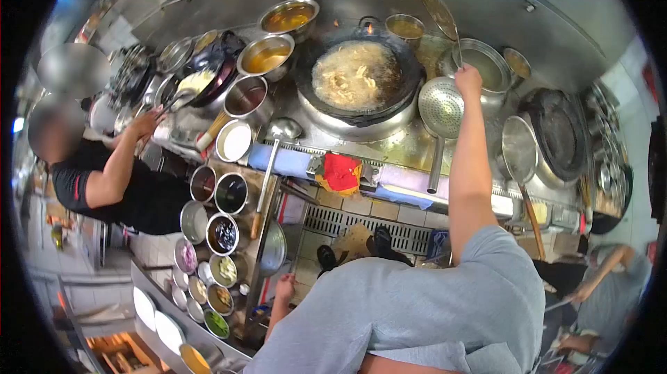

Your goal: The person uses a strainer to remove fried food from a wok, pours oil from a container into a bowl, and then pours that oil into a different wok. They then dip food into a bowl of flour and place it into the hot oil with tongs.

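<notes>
My right hand (469,79) is closed around the handle of a skimmer (438,14), its wide head raised near the back wall. To the left of that arm, a large wok (410,82) holds bubbling oil with pale pieces frying (351,79). Below my right hand, a perforated ladle (441,104) lies with its handle toward me. A pot (486,51) stands just behind that hand. My left hand (285,286) hangs low beside the left counter, away from the stove; its fingers are too small and partly hidden to tell what they do.
Steel bowls of liquid (267,56) line the stove's left. A long ladle (267,172) rests by ingredient tins (231,193). A red cloth (340,171) lies on the front edge. Right are a mesh strainer (520,148) and another wok (556,131). Co-workers (125,186) stand on both sides.
</notes>
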The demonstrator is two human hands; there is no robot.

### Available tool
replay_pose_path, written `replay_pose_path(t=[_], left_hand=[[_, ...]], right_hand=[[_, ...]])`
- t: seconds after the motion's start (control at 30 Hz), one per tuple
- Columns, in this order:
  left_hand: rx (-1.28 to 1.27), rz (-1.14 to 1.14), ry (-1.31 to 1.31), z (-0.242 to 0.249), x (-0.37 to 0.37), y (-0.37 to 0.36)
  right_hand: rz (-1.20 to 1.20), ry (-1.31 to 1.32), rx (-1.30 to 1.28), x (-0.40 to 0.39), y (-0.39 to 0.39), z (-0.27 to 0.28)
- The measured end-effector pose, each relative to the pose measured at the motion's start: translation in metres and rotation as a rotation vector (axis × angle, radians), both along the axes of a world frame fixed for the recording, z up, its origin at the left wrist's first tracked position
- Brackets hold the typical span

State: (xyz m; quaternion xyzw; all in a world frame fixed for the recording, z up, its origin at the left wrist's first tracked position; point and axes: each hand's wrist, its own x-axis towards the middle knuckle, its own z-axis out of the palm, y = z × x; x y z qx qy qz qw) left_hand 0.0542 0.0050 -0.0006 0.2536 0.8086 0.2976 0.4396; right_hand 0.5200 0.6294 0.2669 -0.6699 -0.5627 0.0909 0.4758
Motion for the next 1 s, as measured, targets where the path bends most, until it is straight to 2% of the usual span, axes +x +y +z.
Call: replay_pose_path(t=[0.07, 0.17, 0.2, 0.23, 0.27, 0.33, 0.43, 0.5, 0.53, 0.57, 0.63, 0.67, 0.7, 0.77, 0.8, 0.83, 0.9, 0.93, 0.97, 1.0], left_hand=[[-0.024, 0.093, -0.147, 0.007, 0.012, 0.002], [-0.124, 0.181, -0.247, 0.002, 0.032, -0.007], [-0.149, 0.152, -0.231, -0.008, 0.036, -0.015], [-0.150, 0.157, -0.235, -0.030, 0.041, -0.030], [-0.187, 0.057, -0.168, -0.054, 0.042, -0.041], [-0.249, -0.093, -0.072, -0.085, 0.044, -0.059], [-0.279, -0.034, -0.228, -0.104, 0.030, -0.059], [-0.271, 0.127, -0.496, -0.116, 0.008, -0.046], [-0.269, 0.181, -0.599, -0.124, -0.002, -0.041], [-0.262, 0.208, -0.654, -0.128, -0.012, -0.033], [-0.097, 0.153, -0.452, -0.071, -0.004, -0.012], [-0.023, 0.127, -0.340, -0.019, 0.005, 0.006], [0.005, 0.141, -0.330, -0.014, 0.005, 0.007], [0.086, 0.184, -0.299, -0.007, 0.001, 0.009], [0.117, 0.216, -0.393, -0.033, -0.008, -0.001], [0.091, 0.197, -0.330, -0.025, -0.008, -0.007], [0.059, 0.205, -0.295, -0.021, -0.005, -0.027], [0.050, 0.199, -0.298, -0.047, -0.011, -0.048], [-0.018, 0.062, -0.252, -0.088, -0.022, -0.064], [-0.086, -0.074, -0.204, -0.110, -0.027, -0.074]], right_hand=[[0.106, -0.497, -0.224, 0.006, 0.053, -0.032], [0.136, -0.401, -0.125, 0.012, 0.013, 0.005], [0.140, -0.442, -0.067, 0.016, -0.004, 0.005], [0.144, -0.485, -0.014, 0.021, -0.023, 0.003], [0.147, -0.488, -0.014, 0.016, -0.046, 0.016], [0.340, 0.334, -0.352, 0.004, -0.095, 0.045], [0.430, 0.412, -0.405, -0.014, -0.089, 0.042], [0.388, -0.065, -0.325, -0.025, -0.057, 0.013], [0.381, -0.071, -0.325, -0.027, -0.041, -0.011], [0.462, -0.275, -0.215, -0.029, -0.028, -0.037], [0.540, -0.484, -0.096, -0.039, -0.034, -0.041], [0.559, -0.095, -0.426, -0.050, -0.053, -0.029], [0.558, 0.306, -0.738, -0.058, -0.071, -0.014], [0.533, 0.400, -0.899, -0.056, -0.100, 0.009], [0.547, 0.400, -0.887, -0.057, -0.106, 0.013], [0.553, 0.470, -0.932, -0.058, -0.109, 0.017], [0.550, 0.547, -0.987, -0.070, -0.106, 0.004], [0.590, 0.876, -1.044, -0.085, -0.096, -0.024], [0.616, 1.211, -1.076, -0.095, -0.094, -0.042], [0.614, 1.213, -1.006, -0.111, -0.104, -0.050]])
